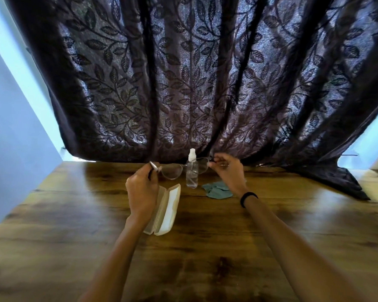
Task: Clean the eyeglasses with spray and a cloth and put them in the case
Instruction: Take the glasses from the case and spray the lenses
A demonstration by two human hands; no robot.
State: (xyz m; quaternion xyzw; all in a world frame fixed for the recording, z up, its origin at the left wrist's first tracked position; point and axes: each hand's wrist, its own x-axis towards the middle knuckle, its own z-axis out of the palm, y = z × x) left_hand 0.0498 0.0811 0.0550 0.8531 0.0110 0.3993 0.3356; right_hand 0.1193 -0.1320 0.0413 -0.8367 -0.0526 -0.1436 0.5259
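Note:
I hold thin-framed eyeglasses [172, 171] up over the wooden table [205, 247], one temple in each hand. My left hand [141, 190] pinches the left end, and my right hand [227, 168] pinches the right end. A small clear spray bottle [192, 171] with a white cap stands upright on the table and overlaps the right lens in view. Beneath my left wrist lies an open cream glasses case [167, 211]. A crumpled teal cloth [217, 190] rests on the table under my right wrist.
A dark leaf-patterned curtain [194, 83] hangs along the table's far edge and drapes onto the table at the right. Pale blue walls show at both sides. I wear a black band [248, 198] on my right wrist.

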